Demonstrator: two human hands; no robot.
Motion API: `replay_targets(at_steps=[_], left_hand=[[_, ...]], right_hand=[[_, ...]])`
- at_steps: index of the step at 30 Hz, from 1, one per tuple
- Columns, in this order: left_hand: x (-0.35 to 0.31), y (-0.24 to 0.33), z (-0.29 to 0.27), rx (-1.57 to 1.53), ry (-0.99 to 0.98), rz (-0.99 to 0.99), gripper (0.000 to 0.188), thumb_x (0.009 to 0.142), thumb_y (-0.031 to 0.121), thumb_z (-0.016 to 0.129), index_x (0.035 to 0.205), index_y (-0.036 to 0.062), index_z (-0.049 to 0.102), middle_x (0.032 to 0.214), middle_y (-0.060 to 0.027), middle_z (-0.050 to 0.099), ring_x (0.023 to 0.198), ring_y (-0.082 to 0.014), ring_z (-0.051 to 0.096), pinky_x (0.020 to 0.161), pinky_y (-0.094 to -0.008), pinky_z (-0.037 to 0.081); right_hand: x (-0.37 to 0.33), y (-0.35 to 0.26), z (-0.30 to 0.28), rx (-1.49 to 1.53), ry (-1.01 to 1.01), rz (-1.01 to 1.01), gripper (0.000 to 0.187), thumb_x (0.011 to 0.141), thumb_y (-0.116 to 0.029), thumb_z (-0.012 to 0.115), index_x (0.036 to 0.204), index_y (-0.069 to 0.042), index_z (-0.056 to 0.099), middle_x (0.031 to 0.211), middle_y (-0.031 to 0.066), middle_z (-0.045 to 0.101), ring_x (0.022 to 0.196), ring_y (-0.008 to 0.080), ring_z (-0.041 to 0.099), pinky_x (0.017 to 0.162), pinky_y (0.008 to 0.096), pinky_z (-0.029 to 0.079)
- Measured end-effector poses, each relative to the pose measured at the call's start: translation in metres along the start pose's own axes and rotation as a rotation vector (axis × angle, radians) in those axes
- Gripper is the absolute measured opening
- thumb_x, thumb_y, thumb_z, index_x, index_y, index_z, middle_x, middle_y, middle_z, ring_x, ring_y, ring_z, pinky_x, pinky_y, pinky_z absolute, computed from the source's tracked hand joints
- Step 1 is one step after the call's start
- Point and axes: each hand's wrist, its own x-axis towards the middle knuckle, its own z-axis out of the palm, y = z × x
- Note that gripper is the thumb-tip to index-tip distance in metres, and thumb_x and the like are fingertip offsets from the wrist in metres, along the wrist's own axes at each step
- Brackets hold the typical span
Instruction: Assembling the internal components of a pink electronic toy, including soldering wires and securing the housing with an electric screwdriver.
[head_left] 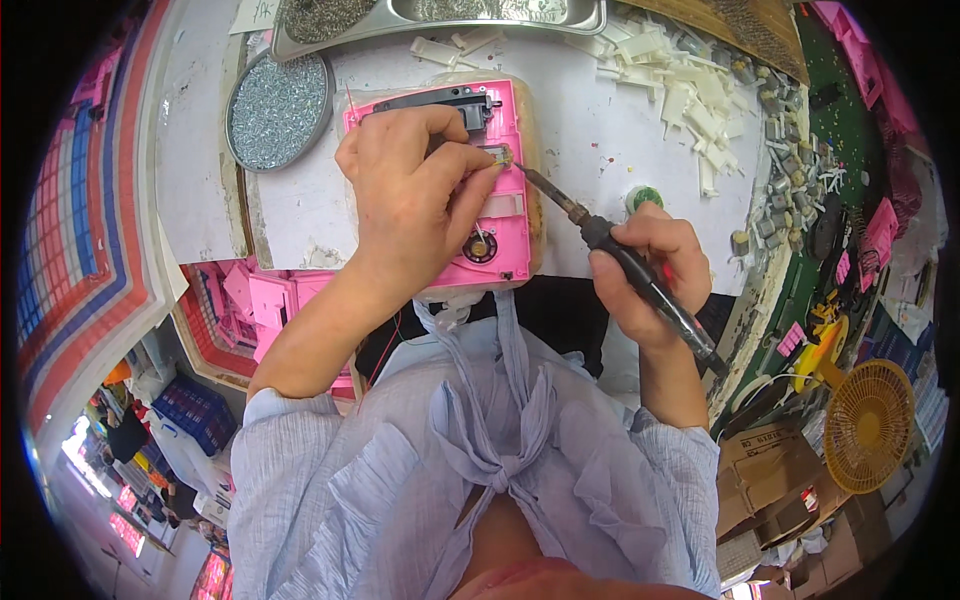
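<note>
A pink plastic housing lies open side up in front of me, on a pale padded surface. It holds a black plastic mechanism near its far edge and a dark round part at the near end. My left hand rests over the housing's left side, thumb and fingertips pinched near a small metal part; what they pinch is hidden. In my right hand is a soldering iron with a black handle. Its tip is at that small metal part, touching or very close.
A round tray of small silvery pieces stands left. Behind is a metal tray with small metal pieces. White plastic parts and small metal blocks lie right. A green round tin stands beyond my right hand. Pink parts sit lower left.
</note>
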Motion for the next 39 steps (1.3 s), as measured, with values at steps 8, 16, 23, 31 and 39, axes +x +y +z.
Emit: replay_targets(at_steps=[8,16,23,31,39], left_hand=[[0.0008,0.0010,-0.0003,0.013,-0.018,0.003,0.016,0.074,0.015,0.082,0.086,0.0129,0.072,0.102,-0.0014,0.062,0.100,-0.0260,0.054,0.088,-0.0426,0.032],[0.0000,0.0004,0.0008,0.020,-0.013,0.015,0.016,0.074,0.015,0.081,0.087,0.0129,0.071,0.102,-0.0014,0.062,0.099,-0.0259,0.054,0.088,-0.0427,0.032],[0.0003,0.0015,-0.0002,0.032,-0.025,0.016,0.017,0.074,0.015,0.081,0.088,0.0124,0.071,0.103,-0.0018,0.062,0.099,-0.0262,0.054,0.089,-0.0432,0.032],[0.0003,0.0018,-0.0004,0.028,-0.023,0.015,0.017,0.074,0.016,0.081,0.087,0.0126,0.071,0.104,-0.0018,0.062,0.099,-0.0264,0.054,0.089,-0.0433,0.032],[0.0017,0.0041,-0.0023,0.040,-0.032,0.006,0.017,0.075,0.016,0.081,0.088,0.0134,0.071,0.104,-0.0014,0.061,0.100,-0.0261,0.054,0.089,-0.0436,0.032]], right_hand=[[-0.0001,-0.0031,-0.0016,-0.051,-0.041,0.031,0.028,0.076,-0.002,0.082,0.097,-0.003,0.065,0.068,0.0031,0.055,0.053,0.0104,0.047,0.049,0.0246,0.034],[0.0008,-0.0074,-0.0013,-0.039,-0.114,0.103,0.029,0.083,0.000,0.078,0.103,0.001,0.058,0.074,0.0046,0.053,0.064,0.0115,0.043,0.058,0.0276,0.031],[0.0031,-0.0065,-0.0017,-0.096,-0.136,0.003,0.028,0.082,0.001,0.077,0.103,0.001,0.058,0.072,0.0042,0.052,0.063,0.0121,0.043,0.059,0.0282,0.031],[-0.0003,-0.0019,-0.0047,-0.088,-0.023,-0.028,0.031,0.073,0.000,0.083,0.098,-0.002,0.065,0.066,0.0031,0.053,0.052,0.0123,0.045,0.049,0.0261,0.033],[0.0029,-0.0016,-0.0099,-0.051,0.001,-0.073,0.031,0.073,0.000,0.082,0.099,-0.002,0.064,0.065,0.0034,0.053,0.052,0.0128,0.043,0.049,0.0268,0.031]])
